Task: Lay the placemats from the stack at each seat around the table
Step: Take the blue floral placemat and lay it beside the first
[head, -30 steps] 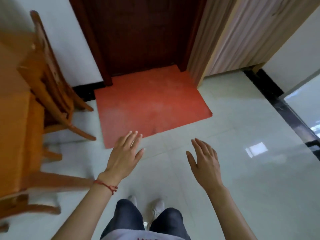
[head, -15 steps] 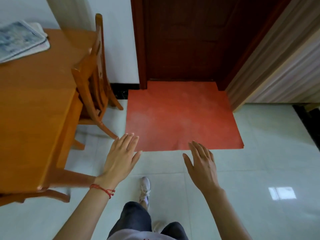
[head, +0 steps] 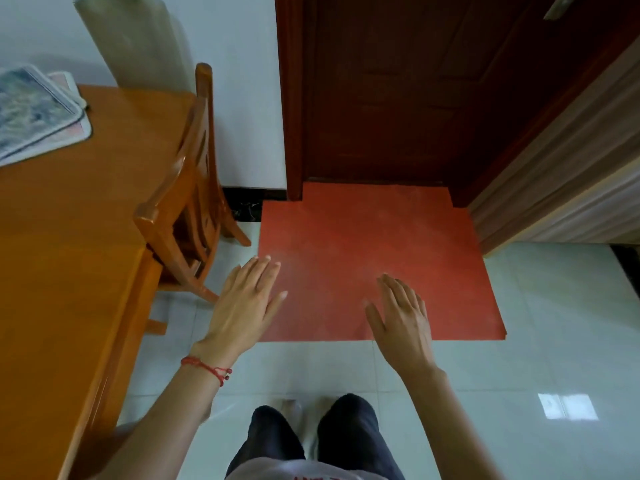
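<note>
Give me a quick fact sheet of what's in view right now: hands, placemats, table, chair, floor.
left hand: open, fingers straight, holds nothing, red string at the wrist
right hand: open, holds nothing
placemats: stacked at the table's far part, at the picture's left edge, untouched
table: orange wood, left of the person
chair: wooden, tucked at the table's end
floor mat: red, in front of a dark door
floor: pale glossy tiles

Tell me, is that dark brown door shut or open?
Shut, as far as the view shows: the door sits flush within its frame, no gap shows, and the red floor mat lies flat against its foot.
</note>
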A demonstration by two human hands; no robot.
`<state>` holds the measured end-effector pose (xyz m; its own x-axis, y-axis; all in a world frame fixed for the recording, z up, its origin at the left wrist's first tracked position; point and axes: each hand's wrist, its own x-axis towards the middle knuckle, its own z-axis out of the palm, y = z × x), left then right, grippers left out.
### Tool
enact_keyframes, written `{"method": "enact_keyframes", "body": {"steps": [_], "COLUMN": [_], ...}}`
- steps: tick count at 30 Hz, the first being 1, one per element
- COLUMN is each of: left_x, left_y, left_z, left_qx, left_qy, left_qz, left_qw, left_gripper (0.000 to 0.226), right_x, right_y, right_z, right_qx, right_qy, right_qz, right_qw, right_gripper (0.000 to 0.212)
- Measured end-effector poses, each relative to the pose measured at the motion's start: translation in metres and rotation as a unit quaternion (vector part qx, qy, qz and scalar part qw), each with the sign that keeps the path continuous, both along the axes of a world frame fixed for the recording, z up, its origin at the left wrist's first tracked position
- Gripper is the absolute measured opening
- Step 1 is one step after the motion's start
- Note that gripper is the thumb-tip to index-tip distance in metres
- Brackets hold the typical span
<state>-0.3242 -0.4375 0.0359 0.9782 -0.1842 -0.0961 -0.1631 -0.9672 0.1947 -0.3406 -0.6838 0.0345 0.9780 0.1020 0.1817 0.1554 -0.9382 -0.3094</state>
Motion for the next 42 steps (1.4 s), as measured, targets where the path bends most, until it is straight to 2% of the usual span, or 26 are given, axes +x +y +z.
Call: {"method": "enact_keyframes", "body": {"steps": [11,19,24,32,37,42], "left_x": [0.146,0.227,0.272,0.360,0.396,0.420], "left_y": [-0.011,-0.005,0.016,0.071,0.101,0.119], "left_z": [-0.003,0.002,0.006,0.020,0.025,0.027], "left_qx": [0.022,0.040,0.038,0.040,0.049,0.052], "left_qy": [-0.016,-0.025,-0.044,-0.052,-0.052,-0.045], "left_qz": [0.064,0.111,0.128,0.146,0.164,0.205], "left_qw": [0.998,0.993,0.990,0.987,0.984,0.976], "left_gripper": [0.072,0.070,0.068,0.069,0.066,0.066], "right_x": [0.190,0.301,0.354,0.447,0.489,0.528], "right_y": [-0.007,0.006,0.034,0.104,0.139,0.165], "right_z": [0.001,0.008,0.011,0.022,0.030,0.034], "right_qx": [-0.004,-0.012,-0.020,-0.003,-0.002,0.010], "right_qy": [0.003,-0.026,-0.038,-0.011,-0.003,-0.007], "right_qz": [0.067,0.120,0.139,0.146,0.171,0.214], "right_qw": [0.998,0.992,0.989,0.989,0.985,0.977], "right_gripper": [0.054,0.046,0.046,0.048,0.058,0.051]}}
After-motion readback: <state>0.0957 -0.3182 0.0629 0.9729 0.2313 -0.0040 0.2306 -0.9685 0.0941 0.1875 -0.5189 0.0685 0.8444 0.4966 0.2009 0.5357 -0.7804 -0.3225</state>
